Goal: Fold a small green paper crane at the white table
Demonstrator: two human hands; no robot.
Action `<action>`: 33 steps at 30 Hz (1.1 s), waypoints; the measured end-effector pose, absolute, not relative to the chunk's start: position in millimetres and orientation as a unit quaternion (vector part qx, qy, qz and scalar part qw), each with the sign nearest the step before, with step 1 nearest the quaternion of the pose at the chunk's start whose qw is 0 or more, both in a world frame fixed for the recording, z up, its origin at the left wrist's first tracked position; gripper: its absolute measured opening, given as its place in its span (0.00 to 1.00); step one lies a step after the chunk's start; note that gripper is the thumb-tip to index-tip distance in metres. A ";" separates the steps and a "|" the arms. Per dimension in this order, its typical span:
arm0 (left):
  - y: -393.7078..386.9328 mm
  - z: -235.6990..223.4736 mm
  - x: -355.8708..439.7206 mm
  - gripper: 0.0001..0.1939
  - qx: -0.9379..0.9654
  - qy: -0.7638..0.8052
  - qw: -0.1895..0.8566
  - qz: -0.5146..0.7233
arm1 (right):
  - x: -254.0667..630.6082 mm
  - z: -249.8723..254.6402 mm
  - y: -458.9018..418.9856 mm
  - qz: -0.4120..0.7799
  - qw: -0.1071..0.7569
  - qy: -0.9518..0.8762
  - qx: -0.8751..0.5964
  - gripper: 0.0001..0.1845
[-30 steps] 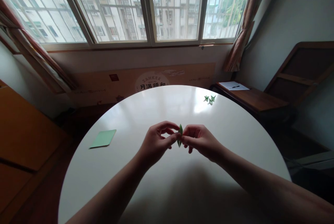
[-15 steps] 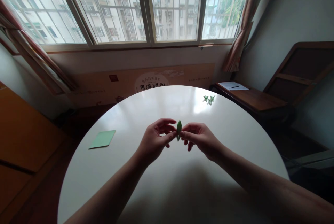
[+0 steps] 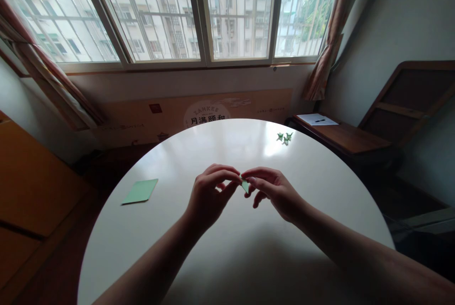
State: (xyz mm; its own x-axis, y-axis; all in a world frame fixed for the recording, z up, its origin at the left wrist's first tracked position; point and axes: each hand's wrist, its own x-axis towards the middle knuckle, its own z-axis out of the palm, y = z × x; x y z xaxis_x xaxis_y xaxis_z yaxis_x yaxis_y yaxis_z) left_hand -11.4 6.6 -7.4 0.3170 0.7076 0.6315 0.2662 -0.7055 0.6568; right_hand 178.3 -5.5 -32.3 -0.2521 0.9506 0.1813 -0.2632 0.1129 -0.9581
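A small piece of folded green paper (image 3: pixel 245 185) is held above the middle of the white round table (image 3: pixel 227 257). My left hand (image 3: pixel 213 191) pinches its left side between thumb and fingers. From the other side, the thumb and index finger of my right hand (image 3: pixel 273 186) grip it too, its other fingers curled loosely below. Fingertips cover much of the paper, and a pale green pointed end shows beneath them. Several small folded green paper figures (image 3: pixel 285 138) lie together toward the far right of the table. On the left rests a stack of square green paper (image 3: pixel 140 191).
Beyond the table's right edge is a wooden chair (image 3: pixel 355 136) bearing a white sheet (image 3: pixel 316 119) with a pen. A barred window (image 3: pixel 234 15) with curtains runs along the back. An orange cabinet (image 3: pixel 31 181) stands at left, and a printed board (image 3: pixel 249 106) leans below the window.
The folded paper has turned between my fingers, from an upright dark green shape to a paler tilted face. My left fingers have closed in over its top, and my right index finger has shifted upward.
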 end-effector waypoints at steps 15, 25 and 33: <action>6.0 -7.5 -11.9 0.06 0.766 0.307 0.321 0.464 | 181.5 -37.1 -2.0 0.545 0.564 -0.534 -0.317 0.09; 7.0 0.3 -15.2 0.07 0.764 0.298 0.370 0.436 | 183.8 -34.6 -2.4 0.539 0.555 -0.549 -0.315 0.12; 11.3 -2.8 -16.0 0.07 0.723 0.301 0.467 0.411 | 185.8 -34.5 -1.4 0.534 0.545 -0.567 -0.310 0.11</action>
